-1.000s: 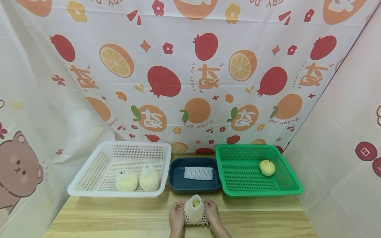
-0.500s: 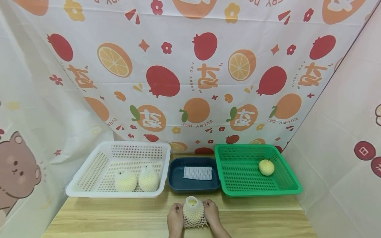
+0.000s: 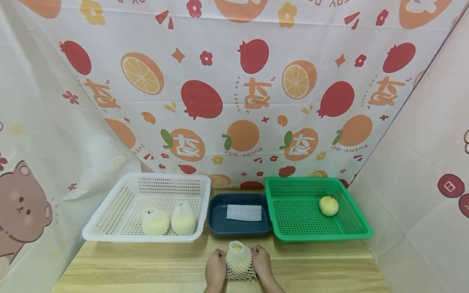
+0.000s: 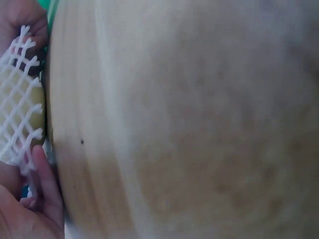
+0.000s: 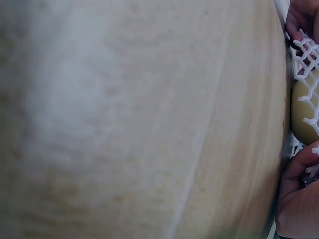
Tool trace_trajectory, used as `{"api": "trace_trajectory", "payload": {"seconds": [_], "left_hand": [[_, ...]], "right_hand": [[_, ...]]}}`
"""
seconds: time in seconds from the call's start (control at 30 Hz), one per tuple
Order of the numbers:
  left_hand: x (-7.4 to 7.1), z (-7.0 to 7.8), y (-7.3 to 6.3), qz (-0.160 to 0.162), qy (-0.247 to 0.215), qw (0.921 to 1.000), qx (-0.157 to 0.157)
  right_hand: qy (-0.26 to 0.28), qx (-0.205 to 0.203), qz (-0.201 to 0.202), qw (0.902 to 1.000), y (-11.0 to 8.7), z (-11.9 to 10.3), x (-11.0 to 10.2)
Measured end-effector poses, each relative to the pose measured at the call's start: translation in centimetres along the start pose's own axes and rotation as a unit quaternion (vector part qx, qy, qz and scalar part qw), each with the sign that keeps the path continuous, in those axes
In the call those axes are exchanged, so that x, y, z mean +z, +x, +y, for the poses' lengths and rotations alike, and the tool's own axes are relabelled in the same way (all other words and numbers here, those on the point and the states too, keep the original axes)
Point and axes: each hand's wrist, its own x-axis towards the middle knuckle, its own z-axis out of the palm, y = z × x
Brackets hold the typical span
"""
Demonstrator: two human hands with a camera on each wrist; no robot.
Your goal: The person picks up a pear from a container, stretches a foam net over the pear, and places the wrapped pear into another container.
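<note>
A pale yellow pear [image 5: 302, 117] stands at the table's near middle inside a white foam net sleeve [image 3: 239, 262]. The sleeve's narrow collar stands up around the top, and its loose mesh edge flares out at the bottom. My left hand [image 3: 216, 268] pinches the mesh on the left side, thumb and fingers curled in. On the other side my right hand [image 3: 261, 262] pinches the net in the same way. In the left wrist view the mesh ends spread past the fruit between the two hands.
A white basket [image 3: 106, 236] at back left holds two net-wrapped pears [image 3: 183, 219]. Between the baskets, a dark blue tray [image 3: 216, 228] bears a flat foam net [image 3: 244, 213]. The green basket [image 3: 318, 237] at right holds one bare pear [image 3: 328, 206]. A printed curtain hangs behind.
The net has been drawn further down over the pear; its collar stands more upright and the fruit shows less at the opening. Both hands keep their hold on the mesh.
</note>
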Motion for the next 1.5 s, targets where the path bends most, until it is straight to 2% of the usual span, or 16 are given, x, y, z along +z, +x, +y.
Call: {"api": "trace_trajectory", "payload": {"seconds": [0.2,0.33,0.4,0.5,0.57,0.63,0.7,0.77,0.83,0.93,1.03,1.23,1.33,1.5], "left_hand": [[-0.5,-0.1,0.4,-0.043,0.043,0.9981,0.014],[-1.0,-0.1,0.2,-0.031,0.084,0.9952,0.039],[-1.3,0.1,0.1,-0.023,0.077,0.9956,0.048],[-1.9,0.5,-0.2,-0.035,0.016,0.9970,0.067],[-2.3,0.8,-0.4,-0.064,-0.050,0.9938,0.077],[-2.7,1.2,-0.7,-0.109,-0.121,0.9837,0.077],[-3.0,1.6,-1.0,-0.154,-0.167,0.9711,0.073],[-3.0,2.0,-1.4,-0.190,-0.181,0.9624,0.070],[-2.7,2.2,-1.7,-0.205,-0.174,0.9594,0.086],[-2.0,2.4,-2.2,-0.199,-0.150,0.9616,0.116],[-1.4,2.3,-2.5,-0.168,-0.147,0.9647,0.140],[-0.5,1.7,-2.7,-0.125,-0.130,0.9733,0.142],[-0.2,1.3,-2.7,-0.121,-0.122,0.9757,0.136],[0.1,1.1,-2.7,-0.134,-0.119,0.9756,0.127]], "right_hand": [[0.011,0.014,-0.014,0.9997,0.0,0.1,-0.1],[0.015,0.016,-0.017,0.9996,0.0,0.3,0.0],[0.015,0.017,-0.018,0.9996,-0.1,0.4,0.1],[0.017,0.016,-0.021,0.9995,-0.2,0.4,0.2],[0.017,0.016,-0.022,0.9995,-0.2,0.4,0.2],[0.017,0.018,-0.024,0.9994,-0.3,0.3,0.2],[0.015,0.018,-0.025,0.9994,-0.3,0.3,0.1],[0.013,0.019,-0.022,0.9995,-0.3,0.3,0.1],[0.012,0.016,-0.017,0.9997,-0.3,0.2,0.1],[0.014,0.016,-0.011,0.9997,-0.2,0.3,0.1],[0.012,0.018,-0.014,0.9997,-0.2,0.3,0.2],[-0.003,0.014,-0.013,0.9998,-0.4,0.1,0.1],[-0.013,0.005,-0.017,0.9997,-0.6,0.0,-0.1],[-0.047,-0.007,-0.029,0.9984,-0.7,-0.4,-0.8]]}}
